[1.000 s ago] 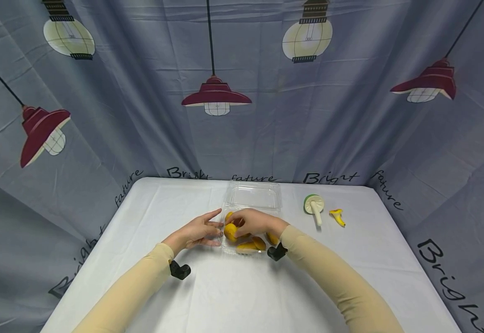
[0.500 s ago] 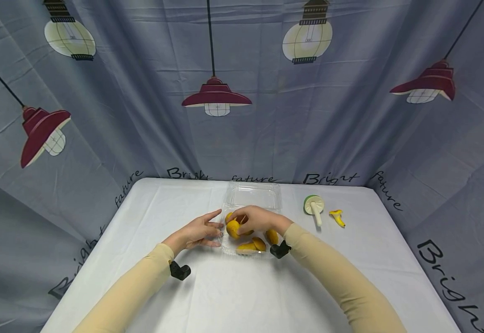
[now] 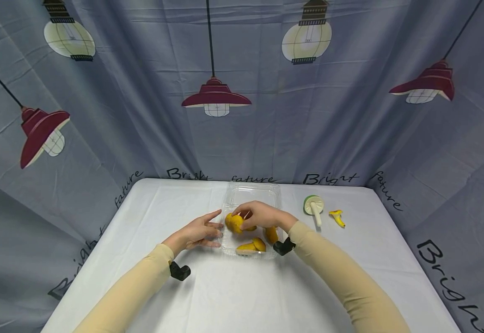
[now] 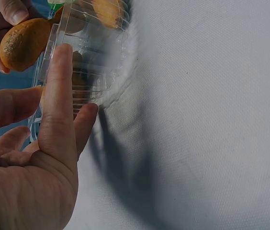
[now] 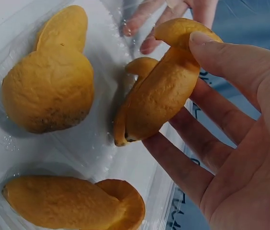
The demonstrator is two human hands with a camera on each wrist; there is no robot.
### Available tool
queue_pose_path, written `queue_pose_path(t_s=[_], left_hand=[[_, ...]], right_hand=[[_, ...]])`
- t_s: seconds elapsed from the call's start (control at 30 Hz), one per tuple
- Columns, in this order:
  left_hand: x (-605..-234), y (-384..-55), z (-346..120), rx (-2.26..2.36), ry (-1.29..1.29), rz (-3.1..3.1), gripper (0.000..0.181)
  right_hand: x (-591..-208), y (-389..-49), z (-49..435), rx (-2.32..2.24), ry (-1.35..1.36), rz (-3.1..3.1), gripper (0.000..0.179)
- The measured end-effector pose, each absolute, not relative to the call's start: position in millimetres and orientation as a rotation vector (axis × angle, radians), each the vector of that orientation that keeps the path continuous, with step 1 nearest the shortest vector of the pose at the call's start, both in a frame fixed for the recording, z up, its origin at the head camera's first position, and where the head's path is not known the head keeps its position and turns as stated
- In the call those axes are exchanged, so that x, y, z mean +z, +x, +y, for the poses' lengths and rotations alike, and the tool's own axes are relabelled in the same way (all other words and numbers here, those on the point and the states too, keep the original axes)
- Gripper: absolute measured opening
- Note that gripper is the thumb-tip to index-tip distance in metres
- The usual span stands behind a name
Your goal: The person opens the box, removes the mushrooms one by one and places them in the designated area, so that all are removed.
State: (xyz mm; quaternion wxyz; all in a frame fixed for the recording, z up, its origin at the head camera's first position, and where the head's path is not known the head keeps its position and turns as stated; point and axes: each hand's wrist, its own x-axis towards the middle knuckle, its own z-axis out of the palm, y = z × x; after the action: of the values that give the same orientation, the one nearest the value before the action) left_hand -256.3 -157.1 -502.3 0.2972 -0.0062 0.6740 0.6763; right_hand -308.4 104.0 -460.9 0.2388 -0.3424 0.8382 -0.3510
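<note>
My right hand (image 3: 262,216) pinches an orange-yellow toy mushroom (image 5: 161,93) between thumb and fingers, over the left part of a clear plastic clamshell box (image 3: 230,249). In the right wrist view, another mushroom (image 5: 141,66) shows partly behind the held one. Two more, a round-capped mushroom (image 5: 49,91) and a long-stemmed mushroom (image 5: 73,203), lie in the box. At the box's left wall, my left hand (image 3: 198,232) rests with fingers extended. Its fingers (image 4: 58,91) touch or nearly touch the clear plastic in the left wrist view.
The box's lid (image 3: 253,194) lies folded back toward the far table edge. To the right are a green-capped mushroom (image 3: 317,216) with a white stem and a small yellow mushroom (image 3: 338,218). A white cloth covers the table (image 3: 233,296); a grey-blue curtain (image 3: 246,138) stands behind.
My right hand has moved slightly up and to the right with the mushroom, toward the far side of the box. My left hand has stayed put.
</note>
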Motion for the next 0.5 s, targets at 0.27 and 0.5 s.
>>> queue_pose_path(t_s=[0.27,0.5], left_hand=[[-503,-256,-157,1.796,-0.016,1.800,0.084],[-501,-256,-157,1.783,-0.032,1.801,0.085]], right_hand=[[-458,-311,112,-1.025,-0.917,2.290,0.040],[-453,-312,119,-1.103,-0.878,2.298,0.039]])
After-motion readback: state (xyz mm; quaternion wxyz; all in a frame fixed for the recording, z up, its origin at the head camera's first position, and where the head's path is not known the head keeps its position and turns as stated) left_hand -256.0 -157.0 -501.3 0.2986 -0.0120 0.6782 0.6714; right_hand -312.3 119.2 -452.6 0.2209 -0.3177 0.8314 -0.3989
